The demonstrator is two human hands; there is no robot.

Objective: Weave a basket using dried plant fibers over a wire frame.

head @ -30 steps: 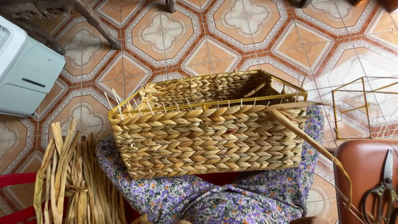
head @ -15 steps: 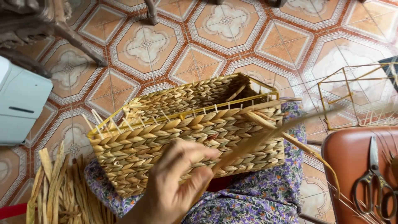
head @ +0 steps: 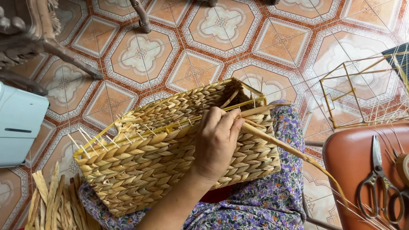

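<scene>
A rectangular basket (head: pixel 140 170) woven of pale straw over a yellow wire rim (head: pixel 179 124) lies tilted on my lap, which is covered by purple floral cloth (head: pixel 264 200). My left hand (head: pixel 217 142) rests on the basket's front wall near its right end. Its fingers curl over the rim and pinch a long flat straw strand (head: pixel 289 149). That strand runs down to the right, past the basket. My right hand is out of view.
To the right, scissors (head: pixel 377 179) and a tape roll (head: pixel 402 166) lie on a brown seat (head: pixel 353 157), with a bare yellow wire frame (head: pixel 353 93) on the tiled floor behind it. Loose straw strands (head: pixel 51 204) lie at the lower left. A white appliance (head: pixel 19 123) and chair legs (head: pixel 64 55) stand at the left.
My left hand has come into view and moved up the basket's front wall to the rim, taking hold of the strand. The basket has tilted, its right end now higher.
</scene>
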